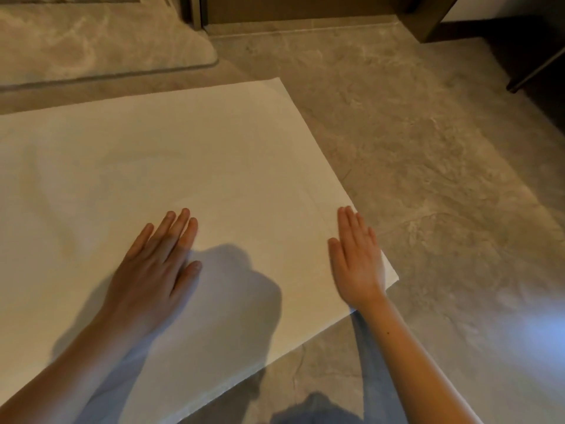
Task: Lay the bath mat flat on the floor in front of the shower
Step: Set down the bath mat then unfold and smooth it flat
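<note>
The white bath mat (183,166) lies spread out on the grey stone-look floor (428,179), running off the left edge of the view. My left hand (159,264) rests palm down on the mat near its middle, fingers spread. Close to the mat's right edge, my right hand (357,258) presses flat on it, fingers together and straight. Neither hand grips anything. The mat's near right corner (394,275) sits just right of my right hand.
A raised stone threshold with a rounded corner (101,47) lies beyond the mat at the top left. A dark door frame and base (290,10) run along the top. Dark furniture legs (538,65) stand at the far right.
</note>
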Available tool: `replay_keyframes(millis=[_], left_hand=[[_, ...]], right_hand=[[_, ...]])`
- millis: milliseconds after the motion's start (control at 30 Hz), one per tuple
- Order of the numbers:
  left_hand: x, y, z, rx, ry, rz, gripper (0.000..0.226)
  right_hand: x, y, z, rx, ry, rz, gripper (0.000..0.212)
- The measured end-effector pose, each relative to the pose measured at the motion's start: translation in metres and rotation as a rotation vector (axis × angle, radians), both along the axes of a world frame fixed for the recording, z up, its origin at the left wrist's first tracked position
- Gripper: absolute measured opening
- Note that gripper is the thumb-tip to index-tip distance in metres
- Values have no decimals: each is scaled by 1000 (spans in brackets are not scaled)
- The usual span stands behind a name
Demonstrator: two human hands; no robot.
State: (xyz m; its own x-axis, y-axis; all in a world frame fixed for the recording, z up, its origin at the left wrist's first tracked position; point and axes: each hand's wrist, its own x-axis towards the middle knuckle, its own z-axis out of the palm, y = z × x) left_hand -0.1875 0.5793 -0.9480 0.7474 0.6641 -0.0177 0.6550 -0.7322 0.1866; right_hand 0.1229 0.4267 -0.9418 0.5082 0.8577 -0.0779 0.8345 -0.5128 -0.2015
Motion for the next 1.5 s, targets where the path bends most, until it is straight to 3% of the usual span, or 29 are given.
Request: replay_keyframes(millis=[233, 400, 500, 600, 733, 1100, 1500], left_hand=[[2, -4, 10, -13, -18, 0, 65], [-27, -8, 17, -25, -77, 132, 62], [-57, -10, 16, -36, -70, 278, 61], [-82, -15, 11, -46, -13, 397, 61], [-92, -23, 2, -51, 50, 436, 64], [-95, -26, -6, -56, 3, 548, 69], [-96, -19, -8, -76, 39, 519, 72]], right_hand=[[-8, 2, 15, 34, -37, -106, 60], [-116, 75, 28, 193, 61, 299, 59], [-180, 111, 23, 161, 132, 541, 61], [-210, 129, 15, 84, 110, 648, 62], [-207, 132, 7, 63, 136, 631, 60], [-203, 128, 0, 58, 130, 604, 60], [-202, 133, -5, -26, 61, 626, 65]])
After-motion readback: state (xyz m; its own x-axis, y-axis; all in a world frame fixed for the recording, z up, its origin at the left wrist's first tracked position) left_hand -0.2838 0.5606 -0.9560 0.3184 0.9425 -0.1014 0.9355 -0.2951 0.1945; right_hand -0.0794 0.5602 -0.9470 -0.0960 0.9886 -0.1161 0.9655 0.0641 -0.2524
